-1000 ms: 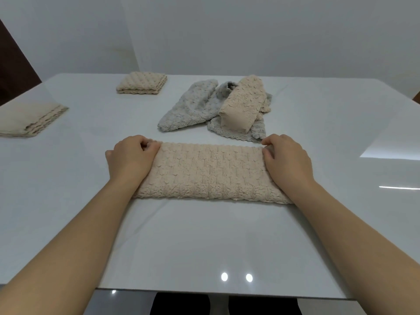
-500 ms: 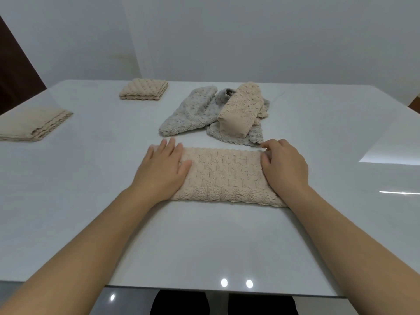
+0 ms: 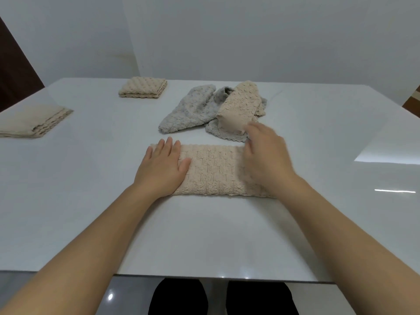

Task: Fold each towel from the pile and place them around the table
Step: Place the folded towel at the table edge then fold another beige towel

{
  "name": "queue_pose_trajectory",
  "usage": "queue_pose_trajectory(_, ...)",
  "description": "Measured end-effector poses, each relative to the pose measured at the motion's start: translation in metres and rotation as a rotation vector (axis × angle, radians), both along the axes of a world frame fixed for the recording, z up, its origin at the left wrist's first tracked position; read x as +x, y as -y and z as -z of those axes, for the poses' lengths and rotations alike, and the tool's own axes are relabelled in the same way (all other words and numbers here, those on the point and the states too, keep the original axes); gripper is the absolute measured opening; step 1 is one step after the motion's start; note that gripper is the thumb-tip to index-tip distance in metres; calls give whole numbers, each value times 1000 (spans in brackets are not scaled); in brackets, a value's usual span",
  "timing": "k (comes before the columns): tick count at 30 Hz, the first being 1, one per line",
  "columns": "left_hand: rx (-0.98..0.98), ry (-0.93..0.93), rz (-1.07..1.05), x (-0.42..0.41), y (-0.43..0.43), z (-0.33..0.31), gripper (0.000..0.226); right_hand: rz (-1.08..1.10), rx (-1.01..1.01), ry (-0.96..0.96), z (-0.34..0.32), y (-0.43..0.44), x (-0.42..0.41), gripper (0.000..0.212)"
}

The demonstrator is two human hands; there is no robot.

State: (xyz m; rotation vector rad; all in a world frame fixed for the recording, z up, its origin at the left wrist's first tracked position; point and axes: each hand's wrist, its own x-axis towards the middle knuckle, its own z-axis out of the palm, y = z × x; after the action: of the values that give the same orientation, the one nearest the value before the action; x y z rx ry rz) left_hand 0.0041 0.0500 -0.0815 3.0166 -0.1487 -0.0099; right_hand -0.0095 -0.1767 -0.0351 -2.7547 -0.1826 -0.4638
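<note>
A long beige towel (image 3: 213,171), folded into a strip, lies across the white table (image 3: 204,235) in front of me. My left hand (image 3: 162,169) presses flat on its left end with straight fingers. Above the strip's right end is my right hand (image 3: 266,155), blurred by motion, its fingers reaching towards the pile. Whether it holds the towel's end is unclear. The unfolded pile sits just behind: a grey towel (image 3: 191,110) with a rolled beige towel (image 3: 238,108) on top.
Two folded beige towels lie on the table, one at the far left-centre (image 3: 143,87) and one at the left edge (image 3: 31,121). A dark door (image 3: 13,71) stands at the left. The near table edge is close to my body.
My left hand slid inward from the strip's left end and flattened on it. My right hand lifted from the right end and moved forward and up.
</note>
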Motion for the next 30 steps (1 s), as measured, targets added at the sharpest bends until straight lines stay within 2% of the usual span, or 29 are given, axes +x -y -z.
queue_pose_trajectory(4,7,-7,-60,-9,4,0,64,-195,-119,-208,11,-64,-4,55)
queue_pose_trajectory(7,3,-4,-82,-14,4,2,63,-201,-165,-324,34,-78,-3,59)
queue_pose_trajectory(23,-5,4,-64,-14,1,2,65,-64,-187,-366,41,-35,-6,65)
queue_pose_trajectory(30,7,5,-59,-13,1,2,66,94,-190,-417,39,14,-5,69)
